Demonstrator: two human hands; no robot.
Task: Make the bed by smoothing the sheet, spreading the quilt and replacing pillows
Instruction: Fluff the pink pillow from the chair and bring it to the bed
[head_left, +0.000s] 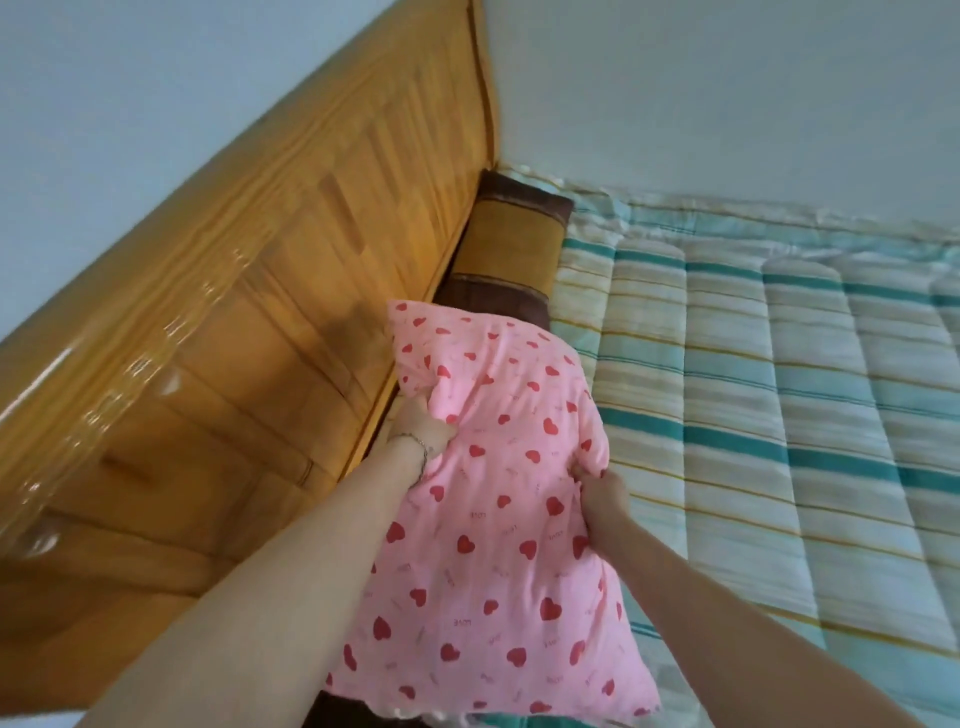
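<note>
A pink pillow (493, 525) with red hearts lies along the head of the bed, beside the wooden headboard. My left hand (423, 423) grips its left edge near the headboard, and my right hand (602, 491) pinches its right edge. Beyond it, a brown and mustard pillow (506, 244) rests against the headboard in the far corner; its near end is hidden under the pink pillow. A quilt (769, 374) striped in teal, cream and yellow is spread flat over the bed to the right.
The glossy wooden headboard (234, 338) runs along the left. Pale walls (727, 93) meet at the far corner behind the bed. A thin bracelet sits on my left wrist.
</note>
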